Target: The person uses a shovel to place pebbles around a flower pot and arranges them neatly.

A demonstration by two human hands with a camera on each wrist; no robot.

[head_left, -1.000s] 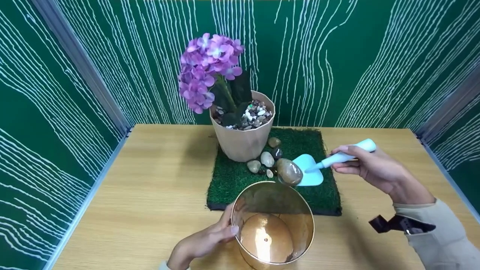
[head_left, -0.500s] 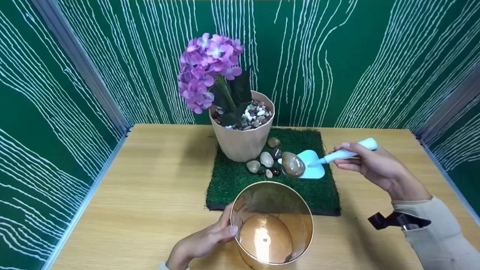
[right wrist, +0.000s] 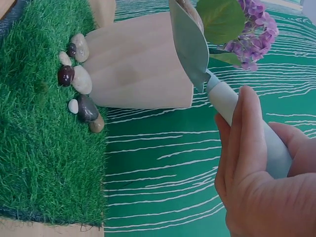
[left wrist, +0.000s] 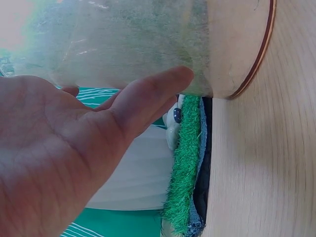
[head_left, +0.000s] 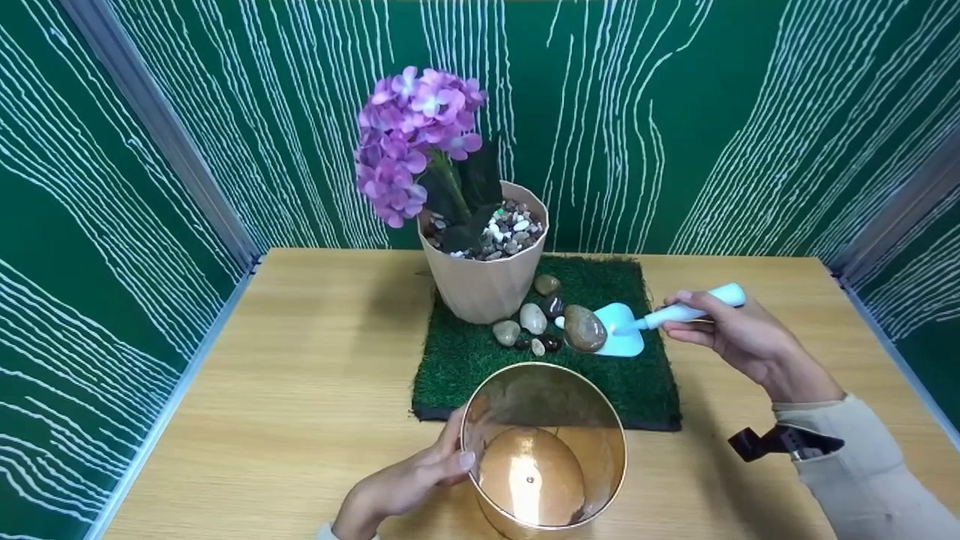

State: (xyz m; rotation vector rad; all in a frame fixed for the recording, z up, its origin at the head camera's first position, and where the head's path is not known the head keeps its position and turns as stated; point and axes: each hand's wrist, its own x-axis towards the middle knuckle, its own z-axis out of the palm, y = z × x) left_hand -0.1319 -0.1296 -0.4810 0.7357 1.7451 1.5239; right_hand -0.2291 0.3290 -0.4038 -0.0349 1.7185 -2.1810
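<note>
My right hand grips the handle of a small pale-blue trowel. A large brown-grey stone lies on the front of its blade. In the right wrist view the raised trowel is seen from beneath, most of the stone hidden behind it. My left hand holds the left side of a gold-coloured, see-through round container, thumb at the rim and other fingers behind its wall. Nothing shows inside it. Seen from the left wrist, the left thumb lies along the container's side.
A beige pot with a purple hydrangea and pebbles stands on a square of artificial grass. Several smaller stones lie at its foot, close to the trowel. Green walls with white lines enclose the wooden table.
The right hand has shifted the trowel and stone a little away from the gold container, then slightly left. A small white pebble beside the stone has come into view. The left hand stays put.
</note>
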